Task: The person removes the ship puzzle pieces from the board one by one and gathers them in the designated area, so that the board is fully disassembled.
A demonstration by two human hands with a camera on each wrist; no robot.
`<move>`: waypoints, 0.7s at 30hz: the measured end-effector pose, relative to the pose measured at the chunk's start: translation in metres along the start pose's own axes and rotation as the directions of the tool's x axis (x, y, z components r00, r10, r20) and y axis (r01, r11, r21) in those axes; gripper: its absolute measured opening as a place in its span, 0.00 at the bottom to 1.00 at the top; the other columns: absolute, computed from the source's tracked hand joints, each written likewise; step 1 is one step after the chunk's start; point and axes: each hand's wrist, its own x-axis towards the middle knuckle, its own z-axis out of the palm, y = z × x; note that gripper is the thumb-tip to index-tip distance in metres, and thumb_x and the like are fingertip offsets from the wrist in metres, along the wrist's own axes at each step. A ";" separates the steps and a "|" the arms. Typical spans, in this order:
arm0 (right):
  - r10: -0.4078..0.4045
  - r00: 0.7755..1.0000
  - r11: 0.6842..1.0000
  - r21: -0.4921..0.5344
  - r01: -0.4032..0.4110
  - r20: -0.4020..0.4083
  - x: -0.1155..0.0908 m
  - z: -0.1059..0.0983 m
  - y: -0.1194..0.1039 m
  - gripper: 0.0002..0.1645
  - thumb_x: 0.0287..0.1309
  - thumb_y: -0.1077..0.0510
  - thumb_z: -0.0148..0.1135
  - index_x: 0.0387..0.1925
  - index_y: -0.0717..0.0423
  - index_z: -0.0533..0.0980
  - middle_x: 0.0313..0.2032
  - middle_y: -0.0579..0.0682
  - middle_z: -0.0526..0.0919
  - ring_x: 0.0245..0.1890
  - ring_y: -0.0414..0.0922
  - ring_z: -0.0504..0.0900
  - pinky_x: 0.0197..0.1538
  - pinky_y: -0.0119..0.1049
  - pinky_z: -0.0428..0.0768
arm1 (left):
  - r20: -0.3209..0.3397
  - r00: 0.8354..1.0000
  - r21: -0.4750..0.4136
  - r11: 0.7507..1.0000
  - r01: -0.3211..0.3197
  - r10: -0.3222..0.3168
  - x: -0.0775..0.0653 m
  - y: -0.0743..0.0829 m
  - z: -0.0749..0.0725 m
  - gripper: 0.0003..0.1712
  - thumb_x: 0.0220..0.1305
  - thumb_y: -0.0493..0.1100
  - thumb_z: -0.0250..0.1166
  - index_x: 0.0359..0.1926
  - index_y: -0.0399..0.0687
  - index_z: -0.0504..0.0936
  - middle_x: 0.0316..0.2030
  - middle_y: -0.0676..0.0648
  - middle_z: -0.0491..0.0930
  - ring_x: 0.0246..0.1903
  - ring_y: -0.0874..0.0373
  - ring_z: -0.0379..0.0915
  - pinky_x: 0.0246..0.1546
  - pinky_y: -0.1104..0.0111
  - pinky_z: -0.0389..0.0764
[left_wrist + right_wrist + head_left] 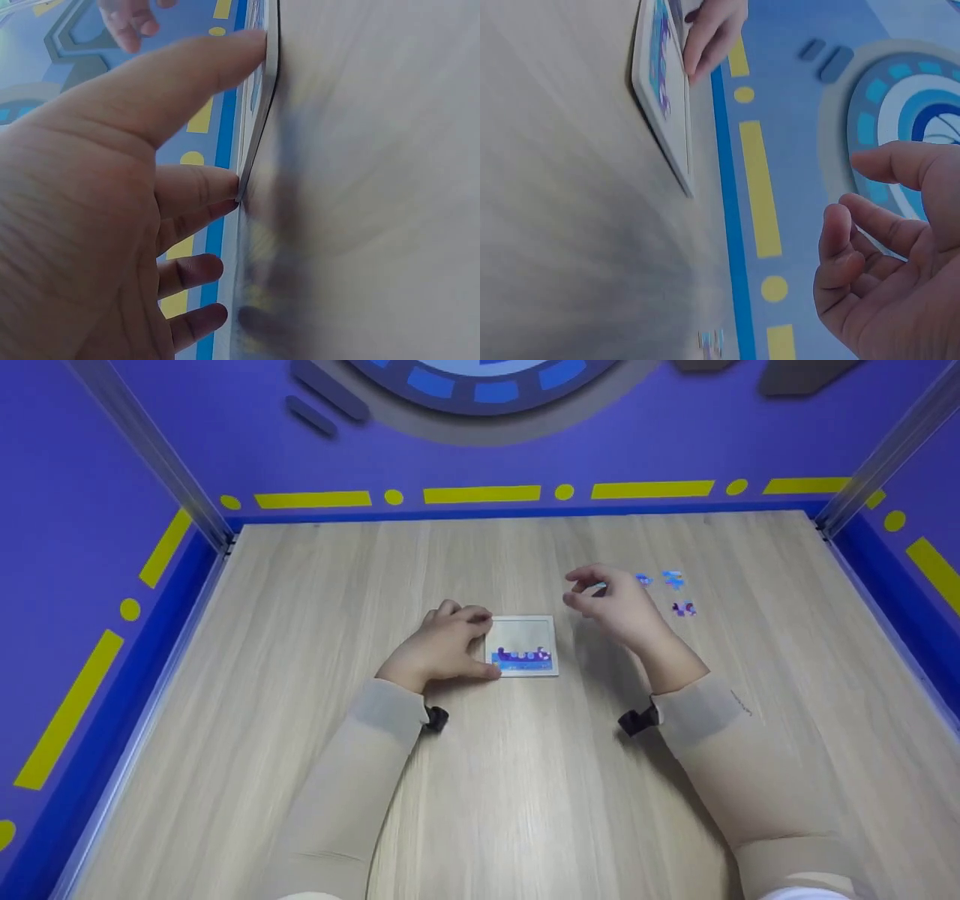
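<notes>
A small square puzzle tray (520,645) with a pale border lies on the table. Joined purple and blue pieces (523,660) fill its lower part, and the upper part shows bare backing. My left hand (446,645) holds the tray at its left side, thumb at the near corner and fingertips at the far one. In the left wrist view, the left thumb (202,64) meets the tray's edge. My right hand (619,604) hovers to the right of the tray with fingers loosely bent. Between its thumb and index finger the right wrist view shows a gap with nothing in it.
Loose jigsaw pieces lie beyond and right of my right hand: one blue piece (673,580), one purple piece (684,608), and others partly hidden by the hand. Blue panels (480,457) with yellow markings wall in the wooden table (495,780) at the back and sides.
</notes>
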 end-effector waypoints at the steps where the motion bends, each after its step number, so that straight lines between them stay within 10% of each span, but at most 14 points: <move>1: -0.007 1.000 1.000 0.011 0.007 0.007 -0.001 0.003 -0.002 0.27 0.78 0.52 0.68 0.72 0.56 0.81 0.58 0.55 0.83 0.49 0.49 0.81 0.48 0.33 0.83 | 0.001 1.000 -0.001 1.000 0.001 -0.001 0.000 0.000 0.000 0.60 0.62 0.71 0.81 0.86 0.50 0.71 0.86 0.54 0.66 0.77 0.48 0.60 0.82 0.50 0.64; 21: -0.068 0.967 0.997 0.063 0.054 0.245 0.002 0.062 -0.001 0.25 0.72 0.55 0.71 0.66 0.60 0.85 0.50 0.51 0.88 0.45 0.45 0.84 0.48 0.35 0.81 | -0.005 1.000 0.022 0.999 -0.027 0.027 0.002 -0.003 -0.001 0.60 0.59 0.73 0.81 0.85 0.50 0.73 0.85 0.53 0.68 0.76 0.49 0.61 0.81 0.50 0.64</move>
